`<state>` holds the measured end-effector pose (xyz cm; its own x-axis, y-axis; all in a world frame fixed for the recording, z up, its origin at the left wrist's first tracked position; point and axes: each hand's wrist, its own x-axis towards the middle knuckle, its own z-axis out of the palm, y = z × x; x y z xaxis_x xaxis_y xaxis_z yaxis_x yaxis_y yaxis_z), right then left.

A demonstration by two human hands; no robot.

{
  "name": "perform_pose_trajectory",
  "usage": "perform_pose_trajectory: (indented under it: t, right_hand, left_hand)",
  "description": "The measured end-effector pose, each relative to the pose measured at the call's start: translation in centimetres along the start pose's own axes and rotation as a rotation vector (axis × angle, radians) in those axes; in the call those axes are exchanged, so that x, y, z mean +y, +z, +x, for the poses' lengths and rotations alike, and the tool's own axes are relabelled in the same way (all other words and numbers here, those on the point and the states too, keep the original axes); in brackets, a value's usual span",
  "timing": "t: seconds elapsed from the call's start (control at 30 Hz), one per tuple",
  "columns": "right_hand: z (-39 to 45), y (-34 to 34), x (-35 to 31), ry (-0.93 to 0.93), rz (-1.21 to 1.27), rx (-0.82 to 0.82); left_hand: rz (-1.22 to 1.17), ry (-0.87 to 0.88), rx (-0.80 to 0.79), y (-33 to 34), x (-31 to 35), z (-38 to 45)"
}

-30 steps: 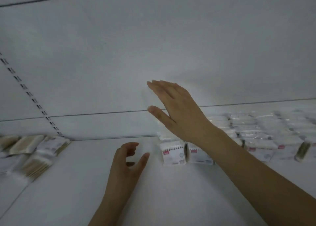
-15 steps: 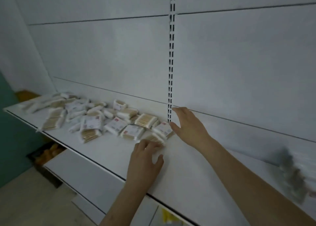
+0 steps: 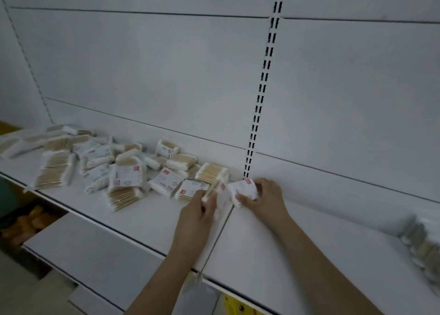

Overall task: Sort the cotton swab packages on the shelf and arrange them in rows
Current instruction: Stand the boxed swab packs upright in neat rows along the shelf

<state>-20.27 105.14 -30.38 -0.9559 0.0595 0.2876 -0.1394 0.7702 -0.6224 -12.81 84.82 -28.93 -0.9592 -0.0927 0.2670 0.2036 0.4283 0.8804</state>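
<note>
White steel shelf [image 3: 273, 238] runs across my view from far left to near right, backed by a pale panel wall [image 3: 166, 64] with a slotted upright [image 3: 262, 93] dropping to the shelf just behind the hands. I see my left hand [image 3: 197, 216] curled around a cotton swab package [image 3: 215, 192], which stands tilted on edge with its wooden sticks showing along the top; the thumb and fingers wrap it from the near side. My right hand [image 3: 266, 199] grips a second package [image 3: 245, 189], white with a small red mark at its far corner, pressed low against the shelf right at the foot of the upright. The two packages touch or nearly touch; I cannot tell which through the blur. Just left of them lies the loose heap of packages [image 3: 114, 169], spread along the shelf toward the far left end, some face up with white labels and red marks, others showing tan sticks, many overlapping at odd angles. At the far right edge a blurred group of packages [image 3: 423, 250] stands near the wall, well apart from both hands. Below the front lip of the shelf a lower shelf [image 3: 95, 250] juts out on the left, and beyond it something orange [image 3: 26, 222] sits in shadow near the floor; I cannot make out what it is.
</note>
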Motion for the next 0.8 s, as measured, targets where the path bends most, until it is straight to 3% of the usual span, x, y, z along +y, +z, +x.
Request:
perform_pose_trajectory:
  t: [0.13,0.23,0.5,0.8]
  right_hand:
    - [-0.3,-0.4,-0.3,0.048,0.287,-0.003]
    - [-0.6,-0.3,-0.8,0.019,0.308,0.015]
    - [-3.9,-2.7,-1.6,-0.055,0.266,0.014]
    - [-7.4,-15.9,3.2,0.018,-0.038,0.136]
  left_hand:
    - [-0.253,-0.093,-0.015,-0.5,0.2,0.3]
    - [-0.168,-0.097,-0.054,-0.7,-0.1,0.7]
    - [-0.273,-0.108,-0.118,-0.3,0.1,0.4]
    - [-0.265,0.072,-0.314,7.7,6.2,1.4]
